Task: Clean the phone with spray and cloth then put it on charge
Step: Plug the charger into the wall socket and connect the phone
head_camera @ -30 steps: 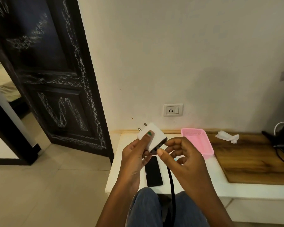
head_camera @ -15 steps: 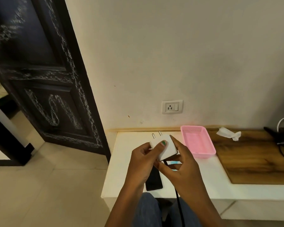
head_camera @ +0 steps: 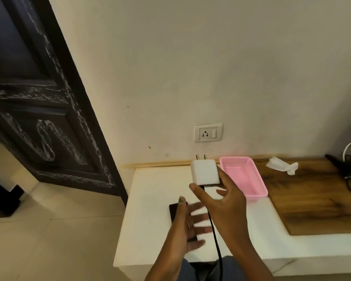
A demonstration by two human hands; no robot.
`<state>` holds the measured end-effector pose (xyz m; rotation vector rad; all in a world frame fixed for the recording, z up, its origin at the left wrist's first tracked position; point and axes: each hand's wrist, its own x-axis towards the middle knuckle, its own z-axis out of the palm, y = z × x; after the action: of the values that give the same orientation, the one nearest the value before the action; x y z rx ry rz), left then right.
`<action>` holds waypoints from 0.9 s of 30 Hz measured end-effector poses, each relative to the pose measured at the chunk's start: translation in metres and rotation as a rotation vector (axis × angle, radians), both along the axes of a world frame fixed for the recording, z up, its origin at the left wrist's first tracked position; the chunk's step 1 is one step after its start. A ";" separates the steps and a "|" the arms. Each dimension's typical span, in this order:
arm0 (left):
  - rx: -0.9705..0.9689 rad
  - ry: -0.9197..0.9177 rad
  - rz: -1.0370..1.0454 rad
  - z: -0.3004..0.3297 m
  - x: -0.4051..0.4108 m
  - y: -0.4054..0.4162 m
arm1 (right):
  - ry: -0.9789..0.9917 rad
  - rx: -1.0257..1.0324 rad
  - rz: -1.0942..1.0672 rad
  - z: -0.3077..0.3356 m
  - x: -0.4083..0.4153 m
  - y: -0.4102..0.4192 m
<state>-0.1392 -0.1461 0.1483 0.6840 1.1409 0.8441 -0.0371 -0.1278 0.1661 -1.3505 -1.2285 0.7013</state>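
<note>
In the head view my left hand [head_camera: 187, 226] has let go of the white square plug-in charger [head_camera: 205, 171] and hangs spread and blurred over the flat black phone [head_camera: 173, 211] on the white shelf [head_camera: 150, 220]. My right hand [head_camera: 221, 201] alone now holds the charger, pins toward the white wall socket [head_camera: 208, 132], so plugging in looks next. My hands hide most of the phone, and the black cable [head_camera: 216, 242] runs out of frame.

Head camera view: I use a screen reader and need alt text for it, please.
A person's right hand holds a white charger plug, pins up, below a wall socket, its black cable hanging down. The left hand, fingers spread, hovers over a black phone on a white counter, beside a pink tray.
</note>
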 end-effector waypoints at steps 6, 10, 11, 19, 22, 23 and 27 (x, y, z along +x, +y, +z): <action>-0.163 0.023 -0.255 -0.027 0.009 0.025 | 0.025 -0.004 -0.088 -0.013 0.006 0.076; -0.178 0.018 -0.277 -0.039 0.009 0.043 | 0.026 -0.042 -0.125 -0.032 0.013 0.125; -0.191 0.013 -0.238 -0.043 0.008 0.045 | 0.017 -0.054 -0.132 -0.037 0.015 0.136; -0.007 0.191 0.034 -0.072 -0.008 0.064 | -0.089 -0.173 -0.189 -0.087 0.037 0.217; 0.066 0.228 0.077 -0.072 -0.011 0.076 | -0.119 -0.181 -0.203 -0.103 0.041 0.234; 0.090 0.242 0.079 -0.072 -0.012 0.080 | -0.130 -0.182 -0.209 -0.108 0.042 0.239; 0.147 0.306 0.079 -0.073 -0.014 0.087 | -0.168 -0.186 -0.213 -0.118 0.047 0.256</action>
<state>-0.1535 -0.0593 0.0757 0.9171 1.3963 0.9175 0.0097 0.1282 0.0480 -1.6952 -1.1491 0.5710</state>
